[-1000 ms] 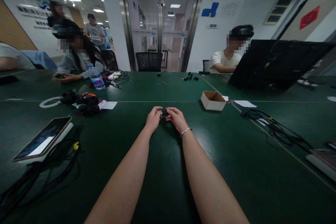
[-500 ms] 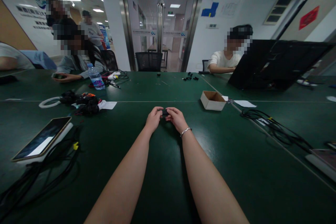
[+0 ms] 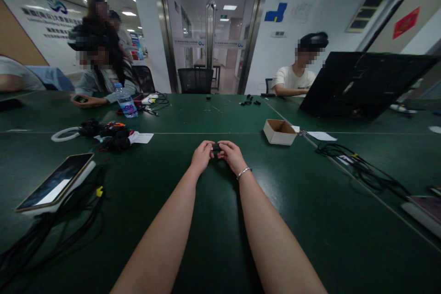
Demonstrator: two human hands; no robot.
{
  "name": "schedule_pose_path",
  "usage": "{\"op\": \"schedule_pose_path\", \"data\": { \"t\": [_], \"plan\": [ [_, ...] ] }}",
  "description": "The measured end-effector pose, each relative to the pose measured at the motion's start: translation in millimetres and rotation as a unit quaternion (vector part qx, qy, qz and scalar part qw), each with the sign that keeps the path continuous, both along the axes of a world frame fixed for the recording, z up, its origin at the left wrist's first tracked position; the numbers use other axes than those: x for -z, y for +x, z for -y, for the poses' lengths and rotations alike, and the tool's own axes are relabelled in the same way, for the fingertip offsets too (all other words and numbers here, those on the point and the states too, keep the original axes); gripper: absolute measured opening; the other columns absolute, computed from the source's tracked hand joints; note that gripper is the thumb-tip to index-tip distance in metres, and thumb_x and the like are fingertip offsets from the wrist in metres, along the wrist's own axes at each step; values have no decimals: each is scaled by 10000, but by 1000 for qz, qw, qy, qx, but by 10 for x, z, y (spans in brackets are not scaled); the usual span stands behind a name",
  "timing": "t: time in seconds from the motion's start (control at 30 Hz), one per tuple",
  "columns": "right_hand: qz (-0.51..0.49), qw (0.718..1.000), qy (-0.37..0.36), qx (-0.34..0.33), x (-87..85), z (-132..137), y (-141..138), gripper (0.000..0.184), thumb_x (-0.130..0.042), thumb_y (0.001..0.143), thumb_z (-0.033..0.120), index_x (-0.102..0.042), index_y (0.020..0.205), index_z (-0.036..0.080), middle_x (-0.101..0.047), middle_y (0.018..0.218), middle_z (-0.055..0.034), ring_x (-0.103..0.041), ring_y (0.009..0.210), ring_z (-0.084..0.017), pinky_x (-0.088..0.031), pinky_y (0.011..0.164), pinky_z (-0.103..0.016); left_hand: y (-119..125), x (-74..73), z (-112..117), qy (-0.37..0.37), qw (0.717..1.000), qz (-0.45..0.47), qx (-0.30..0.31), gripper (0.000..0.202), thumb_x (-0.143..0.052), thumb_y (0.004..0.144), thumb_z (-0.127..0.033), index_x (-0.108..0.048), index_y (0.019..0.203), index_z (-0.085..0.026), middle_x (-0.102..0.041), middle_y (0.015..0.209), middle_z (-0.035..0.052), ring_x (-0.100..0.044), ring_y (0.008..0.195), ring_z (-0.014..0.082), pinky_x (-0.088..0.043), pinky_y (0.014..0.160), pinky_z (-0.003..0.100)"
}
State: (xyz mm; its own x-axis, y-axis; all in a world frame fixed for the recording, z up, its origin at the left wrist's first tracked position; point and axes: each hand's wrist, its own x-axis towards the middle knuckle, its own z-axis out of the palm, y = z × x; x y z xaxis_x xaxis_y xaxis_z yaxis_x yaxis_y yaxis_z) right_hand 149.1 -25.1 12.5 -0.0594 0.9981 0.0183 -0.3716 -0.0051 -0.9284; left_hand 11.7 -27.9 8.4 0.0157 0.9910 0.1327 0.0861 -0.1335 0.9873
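Note:
Both my forearms reach out over the dark green table (image 3: 213,220). My left hand (image 3: 201,155) and my right hand (image 3: 233,155) meet at the middle of the table, fingers curled and pinched on a small black part (image 3: 216,148) held between them. A thin bracelet (image 3: 243,172) circles my right wrist. The part is mostly hidden by my fingertips.
An open cardboard box (image 3: 279,131) stands to the right, with paper slips and black cables (image 3: 361,167) beyond. At left lie a phone (image 3: 57,181), tangled cables, a white ring (image 3: 64,134) and a water bottle (image 3: 126,101). People sit at the far side; a black laptop (image 3: 361,83) stands right.
My hands and the small part have stayed in place. In the background a standing person has moved to the right behind the seated one.

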Motion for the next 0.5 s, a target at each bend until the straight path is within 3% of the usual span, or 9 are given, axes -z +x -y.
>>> {"op": "schedule_pose_path", "data": {
  "t": [0.17,0.37,0.5],
  "plan": [
    [2,1000,-3,2,-2,2,1,232,-753,671,266,-653,851,159,-635,646,13,-592,501,-89,-509,480,-193,-9,-10,15,-8,1000,-6,0,237,-481,826,-253,-607,1014,-184,-533,627,-19,-468,526,91,-355,509,191],
    [6,1000,1,-2,-9,7,2,212,-746,689,252,-651,854,160,-637,663,8,-598,509,-90,-507,479,-191,-19,7,4,7,1000,-24,-7,263,-442,871,-355,-622,969,-191,-517,615,-19,-458,523,97,-343,493,195],
    [8,1000,-2,-3,-17,10,3,202,-737,697,245,-654,860,159,-631,640,9,-598,510,-94,-509,483,-193,-10,-12,15,-2,1000,-15,-14,229,-460,841,-268,-616,991,-191,-528,644,-20,-457,522,89,-360,508,194]
  ]
}}
